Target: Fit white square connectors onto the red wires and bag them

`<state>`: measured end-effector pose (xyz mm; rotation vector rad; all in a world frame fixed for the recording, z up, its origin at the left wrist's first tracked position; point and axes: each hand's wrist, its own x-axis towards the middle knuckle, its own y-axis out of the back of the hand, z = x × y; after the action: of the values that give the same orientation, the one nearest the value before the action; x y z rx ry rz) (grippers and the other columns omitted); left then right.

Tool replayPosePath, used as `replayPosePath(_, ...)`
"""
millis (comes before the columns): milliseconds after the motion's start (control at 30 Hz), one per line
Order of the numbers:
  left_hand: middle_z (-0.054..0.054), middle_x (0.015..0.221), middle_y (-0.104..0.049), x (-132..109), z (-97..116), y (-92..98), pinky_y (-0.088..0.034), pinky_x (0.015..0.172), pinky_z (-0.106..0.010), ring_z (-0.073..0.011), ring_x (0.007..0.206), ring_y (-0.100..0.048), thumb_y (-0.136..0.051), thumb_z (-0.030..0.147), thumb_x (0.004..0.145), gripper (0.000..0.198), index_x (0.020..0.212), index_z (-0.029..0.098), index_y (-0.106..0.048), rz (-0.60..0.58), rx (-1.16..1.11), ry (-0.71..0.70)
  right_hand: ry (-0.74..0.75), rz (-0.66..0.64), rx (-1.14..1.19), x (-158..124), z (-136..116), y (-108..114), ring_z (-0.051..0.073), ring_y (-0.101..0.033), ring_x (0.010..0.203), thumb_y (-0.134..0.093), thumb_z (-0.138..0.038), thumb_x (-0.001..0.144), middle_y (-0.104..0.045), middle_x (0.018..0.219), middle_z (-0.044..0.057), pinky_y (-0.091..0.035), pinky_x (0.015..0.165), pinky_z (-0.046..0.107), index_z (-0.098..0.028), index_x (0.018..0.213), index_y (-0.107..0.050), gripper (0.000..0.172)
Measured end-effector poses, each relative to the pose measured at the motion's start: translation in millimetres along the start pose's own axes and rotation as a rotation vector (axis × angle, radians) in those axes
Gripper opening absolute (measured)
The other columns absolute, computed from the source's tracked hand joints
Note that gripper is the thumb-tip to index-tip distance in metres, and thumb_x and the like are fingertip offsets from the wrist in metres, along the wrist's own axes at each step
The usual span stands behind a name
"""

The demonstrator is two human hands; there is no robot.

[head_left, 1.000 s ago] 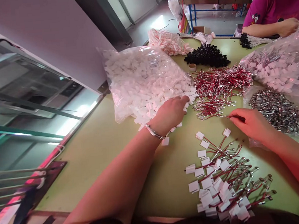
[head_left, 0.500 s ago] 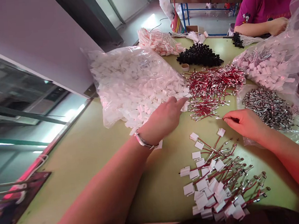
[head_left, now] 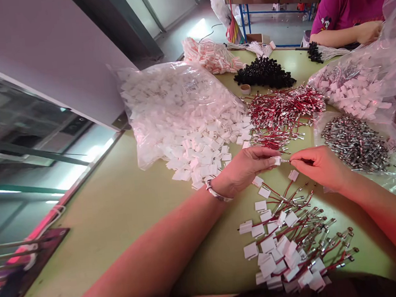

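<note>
My left hand (head_left: 250,164) pinches a small white plastic housing (head_left: 277,160) between thumb and fingertips. Facing it, my right hand (head_left: 315,163) is closed on a short wire with a metal terminal (head_left: 285,160), whose tip points at the housing and is at or very near it. Just beyond both hands lies a heap of red wires with metal terminals (head_left: 284,108). Loose white housings (head_left: 202,157) spill from a clear plastic bag (head_left: 165,86) at the left. Nearer me lie several red-wire pieces with white housings (head_left: 267,244) and small glass tubes at their other ends.
Small metal-and-glass tubes (head_left: 355,144) are heaped on clear plastic at the right, beside a bag of white parts (head_left: 355,88). Black connectors (head_left: 264,73), a tape roll (head_left: 245,89) and pinkish-white connectors (head_left: 211,57) lie farther back. A person in a purple shirt (head_left: 341,6) sits opposite.
My left hand has come from the pile of white housings rightwards and towards me, now with a housing in its fingertips. My right hand has shifted slightly left with the wire.
</note>
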<state>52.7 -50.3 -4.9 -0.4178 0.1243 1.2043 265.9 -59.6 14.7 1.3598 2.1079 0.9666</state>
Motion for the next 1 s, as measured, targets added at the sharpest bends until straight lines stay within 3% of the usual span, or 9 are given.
replayPosePath(267, -0.003, 0.076, -0.07, 0.3, -0.2, 3.4, -0.055, 0.066, -0.025, -0.0079, 0.063, -0.061, -0.068, 0.019, 0.079, 0.017, 0.095, 0.015, -0.071, -0.01, 0.085, -0.013, 0.03, -0.018, -0.12, -0.9, -3.2, -0.1, 0.012, -0.053, 0.058, -0.049, -0.031, 0.087, -0.068, 0.068, 0.001, -0.035, 0.055, 0.029, -0.023, 0.075, -0.072, 0.027)
replayPosePath(433, 0.0, 0.065, -0.067, -1.3, 0.9, 3.5, -0.052, 0.055, -0.022, -0.0076, 0.055, -0.059, -0.069, 0.024, 0.077, 0.02, 0.095, 0.015, -0.07, -0.072, 0.297, -0.093, 0.009, -0.039, -0.259, -0.1, -5.6, -1.6, 0.014, -0.051, 0.055, -0.048, -0.029, 0.086, -0.066, 0.064, 0.002, -0.031, 0.054, 0.031, -0.024, 0.073, -0.071, 0.027)
replayPosePath(600, 0.001, 0.062, -0.065, -4.0, 3.0, -4.4, -0.051, 0.052, -0.021, -0.0078, 0.053, -0.06, -0.069, 0.023, 0.076, 0.02, 0.092, 0.013, -0.067, -0.014, 0.403, -0.12, -0.009, -0.01, -0.386, -0.8, -12.3, -5.1, 0.014, -0.046, 0.051, -0.046, -0.026, 0.085, -0.062, 0.06, 0.004, -0.025, 0.053, 0.031, -0.022, 0.069, -0.065, 0.025)
replayPosePath(700, 0.002, 0.06, -0.064, -3.7, 1.2, -6.3, -0.05, 0.051, -0.021, -0.0076, 0.051, -0.059, -0.069, 0.022, 0.075, 0.019, 0.092, 0.014, -0.066, -0.022, 0.358, -0.112, 0.005, -0.012, -0.335, -1.2, -15.2, -7.8, 0.013, -0.044, 0.05, -0.044, -0.026, 0.085, -0.061, 0.059, 0.003, -0.025, 0.052, 0.031, -0.021, 0.069, -0.061, 0.025)
replayPosePath(867, 0.002, 0.062, -0.066, -2.7, -3.8, -3.7, -0.047, 0.05, -0.019, -0.0063, 0.051, -0.059, -0.074, 0.02, 0.07, 0.018, 0.082, 0.014, -0.062, -0.101, 0.104, 0.005, 0.064, -0.084, -0.061, -2.4, -13.9, -7.7, 0.011, -0.048, 0.053, -0.042, -0.029, 0.089, -0.06, 0.061, 0.0, -0.031, 0.054, 0.027, -0.02, 0.074, -0.058, 0.023)
replayPosePath(1000, 0.001, 0.062, -0.067, -4.0, -2.9, -6.3, -0.046, 0.049, -0.018, -0.0064, 0.05, -0.059, -0.075, 0.018, 0.067, 0.018, 0.077, 0.013, -0.061, -0.13, 0.05, 0.036, 0.063, -0.107, -0.052, -4.3, -15.1, -10.1, 0.01, -0.041, 0.05, -0.045, -0.027, 0.088, -0.052, 0.055, -0.003, -0.029, 0.053, 0.026, -0.02, 0.07, -0.055, 0.021)
